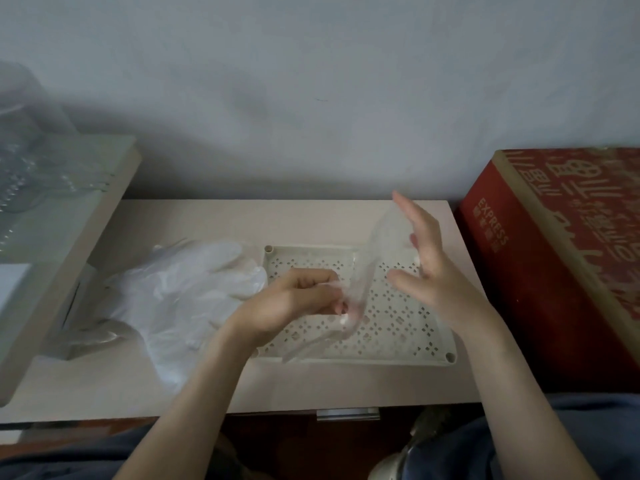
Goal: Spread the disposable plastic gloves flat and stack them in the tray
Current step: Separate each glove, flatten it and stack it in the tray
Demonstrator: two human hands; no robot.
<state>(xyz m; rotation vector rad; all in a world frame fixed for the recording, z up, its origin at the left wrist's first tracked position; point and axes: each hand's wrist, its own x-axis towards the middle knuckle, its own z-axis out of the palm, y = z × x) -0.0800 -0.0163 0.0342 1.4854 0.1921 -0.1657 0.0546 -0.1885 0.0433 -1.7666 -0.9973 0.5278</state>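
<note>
**Smoothing one glove above the tray before laying it down**

Pinching the lower end of a single clear glove (372, 258) in the left grip (298, 301), fingers curled tight round the film, probably to anchor it while drawing the rest straight. Pressing the right grip (427, 261) against the upper part, fingers straight and spread, palm to the plastic, clamped on nothing. Judged a flattening press against wrinkles, not a hold.

Holding the glove in the air, slanted from low left to high right, directly over the perforated tray (398, 360). Sensible with film this thin, prone to clinging and bunching when dragged across a surface. Cannot tell about contact between the trailing lower end and the tray floor near the front edge. No flattened glove plainly visible in the tray, so judged early in the stacking.

Other gloves (180, 285) heaped on the table (311, 216) just left of the tray, at or against its left rim. Handy there for the left grip at the next pick. To the right a red box (554, 258), to the left a raised board (69, 216) carrying a clear container (20, 140), both apart from the work.

Next, by judgement: lowering the glove flat into the tray, minding folded fingers and trapped air.
</note>
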